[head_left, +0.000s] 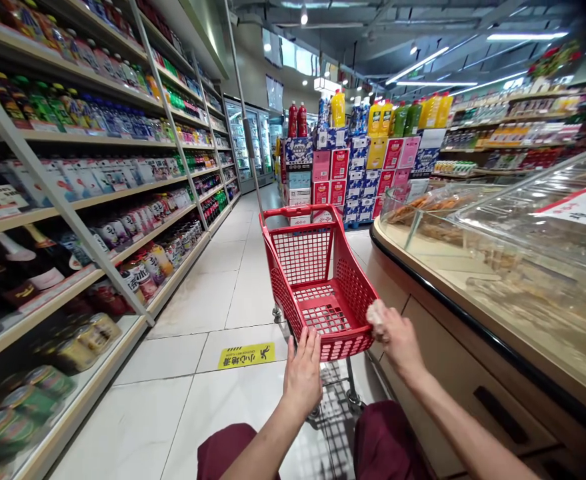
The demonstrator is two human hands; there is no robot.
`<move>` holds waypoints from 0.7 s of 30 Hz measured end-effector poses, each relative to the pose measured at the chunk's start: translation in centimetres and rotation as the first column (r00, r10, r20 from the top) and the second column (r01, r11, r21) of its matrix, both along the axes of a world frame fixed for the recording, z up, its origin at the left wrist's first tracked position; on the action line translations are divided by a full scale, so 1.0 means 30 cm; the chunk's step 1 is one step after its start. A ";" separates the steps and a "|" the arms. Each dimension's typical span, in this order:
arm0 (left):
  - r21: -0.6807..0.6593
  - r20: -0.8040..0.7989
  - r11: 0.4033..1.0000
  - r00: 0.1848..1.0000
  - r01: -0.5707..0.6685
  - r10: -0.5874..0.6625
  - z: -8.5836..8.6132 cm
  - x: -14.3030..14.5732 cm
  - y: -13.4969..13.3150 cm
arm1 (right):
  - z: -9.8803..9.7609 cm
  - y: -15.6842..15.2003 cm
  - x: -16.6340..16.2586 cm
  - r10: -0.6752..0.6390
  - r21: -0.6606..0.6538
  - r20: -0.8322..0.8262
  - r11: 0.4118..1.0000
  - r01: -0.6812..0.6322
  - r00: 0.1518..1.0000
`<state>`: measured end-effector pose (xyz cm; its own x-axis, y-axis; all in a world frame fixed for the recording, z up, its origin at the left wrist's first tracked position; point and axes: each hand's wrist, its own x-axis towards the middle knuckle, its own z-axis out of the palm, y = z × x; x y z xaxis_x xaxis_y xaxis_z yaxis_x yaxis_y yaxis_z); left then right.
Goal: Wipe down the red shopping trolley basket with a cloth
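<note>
A red plastic shopping cart (340,301) with lattice walls stands on the floor before me, with nothing in its basket. My left hand (303,365) rests against its near left corner, fingers stretched out and thumb apart. At the near right corner, my right hand (397,337) is closed around a crumpled whitish cloth (377,319), which touches the cart's right rim. The fingertips of that hand are partly hidden by the cloth. Below the basket, a metal leg and small wheels (355,400) show between my knees.
Drink shelves (77,137) line the left side. A glass-covered food counter (497,233) stands close on the right. Stacked drink cartons (330,183) with bottles on top stand ahead. A yellow floor sticker (247,356) lies left of the cart on white tiles (183,300).
</note>
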<state>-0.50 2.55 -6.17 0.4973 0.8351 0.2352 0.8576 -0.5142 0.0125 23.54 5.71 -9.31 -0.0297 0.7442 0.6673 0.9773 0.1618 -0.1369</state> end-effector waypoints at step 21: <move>-0.005 -0.040 1.000 0.999 -0.004 0.004 0.006 -0.028 0.012 | -0.002 -0.025 -0.084 -0.024 0.038 0.012 0.999 0.023 1.000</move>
<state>-1.34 2.91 -5.98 0.5032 0.8380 0.2109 0.8593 -0.5111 -0.0194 21.03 4.97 -9.36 -0.0209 0.7188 0.6949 0.9824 0.1437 -0.1192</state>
